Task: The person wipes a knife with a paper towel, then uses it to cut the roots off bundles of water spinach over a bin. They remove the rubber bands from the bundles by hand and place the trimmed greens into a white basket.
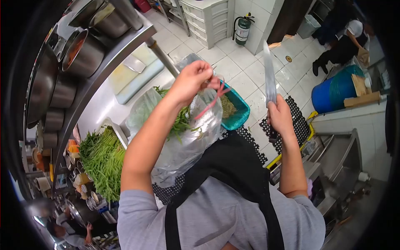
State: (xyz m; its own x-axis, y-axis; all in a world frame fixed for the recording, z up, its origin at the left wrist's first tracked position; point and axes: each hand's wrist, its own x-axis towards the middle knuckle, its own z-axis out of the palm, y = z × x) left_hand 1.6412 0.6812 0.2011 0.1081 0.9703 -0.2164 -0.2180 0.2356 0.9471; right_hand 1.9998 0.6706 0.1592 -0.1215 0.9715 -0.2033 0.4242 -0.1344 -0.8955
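My left hand (pixel 193 81) is raised over a clear plastic bag (pixel 191 143), its fingers pinched on a thin pink-red strip (pixel 211 102) that dangles down in a loose loop. Leafy green stems (pixel 180 125) show in the bag's mouth, below my left forearm. In my right hand (pixel 280 116), held out to the right, is a kitchen knife (pixel 270 75) with its blade pointing up and away from me. A teal-lined bin (pixel 239 118) with greenish scraps inside stands on the floor just beyond the bag.
A big heap of leafy greens (pixel 104 158) lies at left beside a white crate (pixel 114 129). Steel pots (pixel 83 54) line the shelf above the cutting boards (pixel 139 73). A blue barrel (pixel 329 96) stands at right; other people appear at upper right and lower left.
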